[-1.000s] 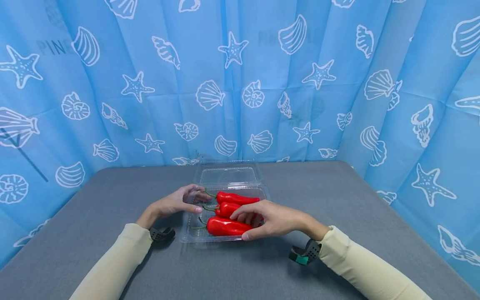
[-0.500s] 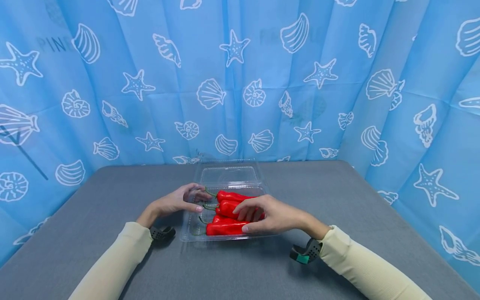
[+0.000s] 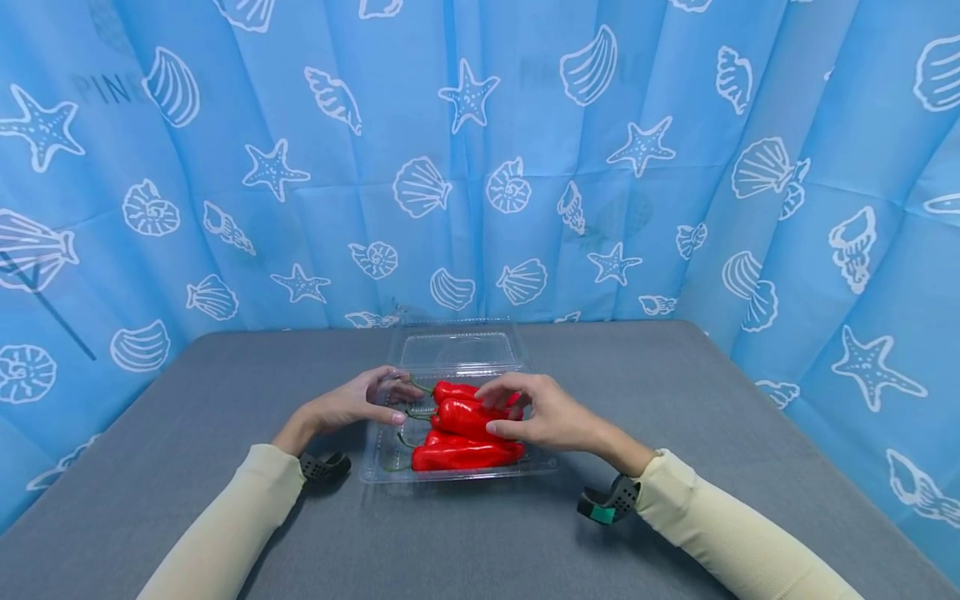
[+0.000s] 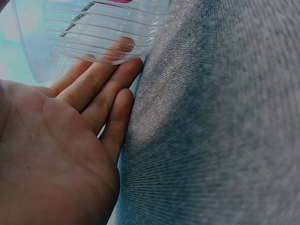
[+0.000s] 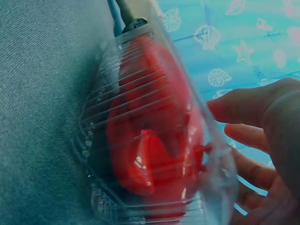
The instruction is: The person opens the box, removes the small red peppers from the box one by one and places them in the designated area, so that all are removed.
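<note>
A clear plastic clamshell box (image 3: 378,475) holds several long red peppers (image 3: 465,455) with green stems pointing left. At the box's left side is my left hand (image 3: 348,406), thumb near the rim. The left wrist view has that hand's fingers (image 4: 89,86) extended against the ribbed wall. My right hand (image 3: 551,417) is over the right part of the box, its loosely bent fingers and thumb spread at the middle pepper (image 3: 457,417). Through the box wall, the right wrist view shows blurred peppers (image 5: 150,122), with right fingers (image 5: 248,136) apart beside the rim.
The box's lid (image 3: 457,348) lies folded back behind it. Grey cloth covers the table (image 3: 637,375). A blue curtain (image 3: 480,233) with white shells and starfish hangs behind the table and along its sides. Both wrists carry dark bands (image 3: 611,502).
My right hand has moved back from the front pepper to the middle one, uncovering the front pepper's right end. The front peppers shifted slightly. My left hand stays where it was.
</note>
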{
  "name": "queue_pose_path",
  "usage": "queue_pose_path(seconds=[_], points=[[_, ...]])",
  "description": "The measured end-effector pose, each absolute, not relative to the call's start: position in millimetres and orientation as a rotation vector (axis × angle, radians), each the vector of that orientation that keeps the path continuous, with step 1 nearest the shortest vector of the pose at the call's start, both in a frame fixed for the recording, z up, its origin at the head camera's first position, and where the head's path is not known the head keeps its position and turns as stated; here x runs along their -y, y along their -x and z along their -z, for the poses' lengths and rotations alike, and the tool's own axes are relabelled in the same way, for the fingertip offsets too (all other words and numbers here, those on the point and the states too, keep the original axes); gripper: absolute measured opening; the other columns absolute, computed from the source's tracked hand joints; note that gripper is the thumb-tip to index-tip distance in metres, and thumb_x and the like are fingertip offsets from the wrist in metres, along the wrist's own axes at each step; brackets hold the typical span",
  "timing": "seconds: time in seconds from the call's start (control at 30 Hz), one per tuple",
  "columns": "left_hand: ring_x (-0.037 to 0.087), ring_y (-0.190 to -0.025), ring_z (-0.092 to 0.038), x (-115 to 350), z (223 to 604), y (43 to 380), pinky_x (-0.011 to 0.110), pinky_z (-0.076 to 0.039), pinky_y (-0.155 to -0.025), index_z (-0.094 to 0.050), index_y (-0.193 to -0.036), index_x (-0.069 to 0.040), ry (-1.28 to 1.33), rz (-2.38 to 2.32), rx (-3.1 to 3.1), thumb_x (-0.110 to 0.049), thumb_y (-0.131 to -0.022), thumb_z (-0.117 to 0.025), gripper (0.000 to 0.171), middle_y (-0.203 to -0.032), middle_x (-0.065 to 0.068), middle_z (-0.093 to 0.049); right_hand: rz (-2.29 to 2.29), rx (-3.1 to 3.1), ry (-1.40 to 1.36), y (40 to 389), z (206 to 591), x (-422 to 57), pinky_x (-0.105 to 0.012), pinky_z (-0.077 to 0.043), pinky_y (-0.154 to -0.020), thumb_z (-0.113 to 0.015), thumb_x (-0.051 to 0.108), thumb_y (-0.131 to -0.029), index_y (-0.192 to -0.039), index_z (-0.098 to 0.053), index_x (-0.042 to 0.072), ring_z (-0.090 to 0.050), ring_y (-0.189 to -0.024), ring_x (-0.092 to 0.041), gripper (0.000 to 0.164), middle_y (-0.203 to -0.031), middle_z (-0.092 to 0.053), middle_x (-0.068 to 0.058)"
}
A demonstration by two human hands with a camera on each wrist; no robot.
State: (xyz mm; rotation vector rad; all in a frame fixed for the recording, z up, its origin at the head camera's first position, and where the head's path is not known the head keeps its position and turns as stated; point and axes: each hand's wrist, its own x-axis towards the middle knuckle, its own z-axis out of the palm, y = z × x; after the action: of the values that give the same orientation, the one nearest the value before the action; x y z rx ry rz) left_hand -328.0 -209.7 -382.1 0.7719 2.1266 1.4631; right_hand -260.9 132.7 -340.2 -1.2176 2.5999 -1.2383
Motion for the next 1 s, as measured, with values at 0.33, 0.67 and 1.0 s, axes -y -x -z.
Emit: queue_pose_path(seconds=[0.33,0.67,1.0], points=[[0.039,-0.139,-0.045,209,381,328,0.059,-0.036,-0.112,-0.033,-0.148,0.000,-0.754,-1.452,-2.145,-0.027,-0.089,-0.075,0.077,-0.145,0.020,-0.054,1.165,-2.621,1.246,263,348,-130,-0.036,-0.055,-0.083,-0.078,0.014,-0.087,-0.135,-0.061,0.010,-0.062,-0.103,-0.020,0.051,-0.124,-0.066,-0.004],[0.039,-0.139,-0.045,209,383,328,0.058,-0.036,-0.112,-0.033,-0.147,0.000,-0.762,-1.463,-2.136,-0.027,-0.089,-0.075,0.076,-0.145,0.021,-0.054,1.069,-2.581,1.215,264,352,-130,-0.034,-0.055,-0.091,-0.075,0.015,-0.091,-0.140,-0.057,0.011,-0.062,-0.114,-0.023,0.052,-0.133,-0.063,-0.007],[0.038,-0.138,-0.046,209,384,328,0.058,-0.037,-0.112,-0.034,-0.147,-0.001,-0.762,-1.457,-2.147,-0.029,-0.089,-0.075,0.076,-0.145,0.020,-0.054,1.039,-2.585,1.242,264,352,-131,-0.030,-0.054,-0.090,-0.075,0.014,-0.091,-0.140,-0.056,0.009,-0.060,-0.116,-0.024,0.053,-0.134,-0.062,-0.008]])
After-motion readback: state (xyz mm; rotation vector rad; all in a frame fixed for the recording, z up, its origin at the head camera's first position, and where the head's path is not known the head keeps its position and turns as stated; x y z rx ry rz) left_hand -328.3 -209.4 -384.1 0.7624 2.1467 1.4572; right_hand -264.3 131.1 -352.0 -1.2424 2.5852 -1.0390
